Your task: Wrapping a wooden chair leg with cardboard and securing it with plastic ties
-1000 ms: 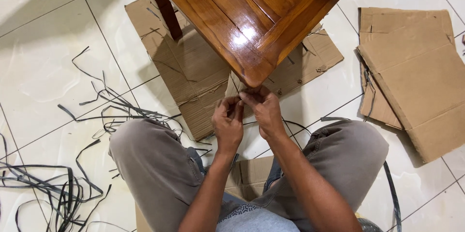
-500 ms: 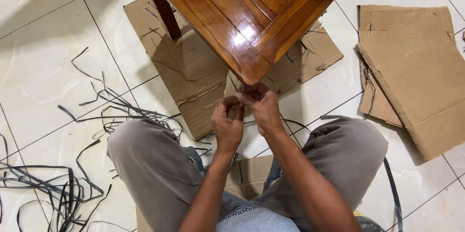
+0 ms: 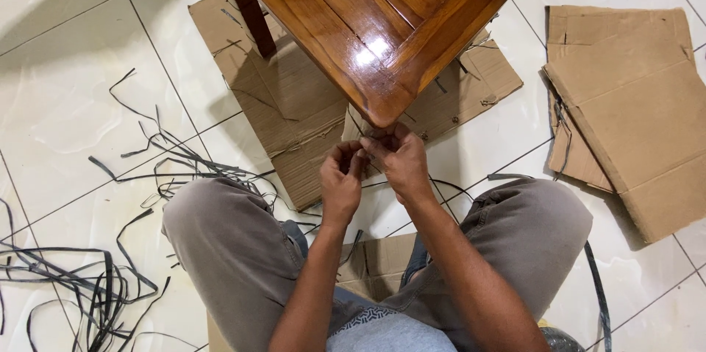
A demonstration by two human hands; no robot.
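Note:
A glossy brown wooden table (image 3: 382, 21) stands over me, its corner pointing at my hands. Just below that corner, my left hand (image 3: 340, 184) and my right hand (image 3: 401, 161) meet, fingers pinched together on the cardboard wrapping (image 3: 357, 129) around the table leg, where a thin black strap (image 3: 441, 184) runs. What the fingertips grip is mostly hidden by the hands and the table corner. My knees in grey trousers (image 3: 228, 249) flank my arms.
Flattened cardboard (image 3: 287, 102) lies under the table. More cardboard sheets (image 3: 632, 94) are stacked at the right. Cut black plastic straps (image 3: 95, 278) lie tangled on the white tiled floor at the left. Another cardboard piece (image 3: 379, 264) sits between my legs.
Both hands have shifted slightly upward toward the table corner. My left hand's fingers have curled tighter. The table and cardboard stay put.

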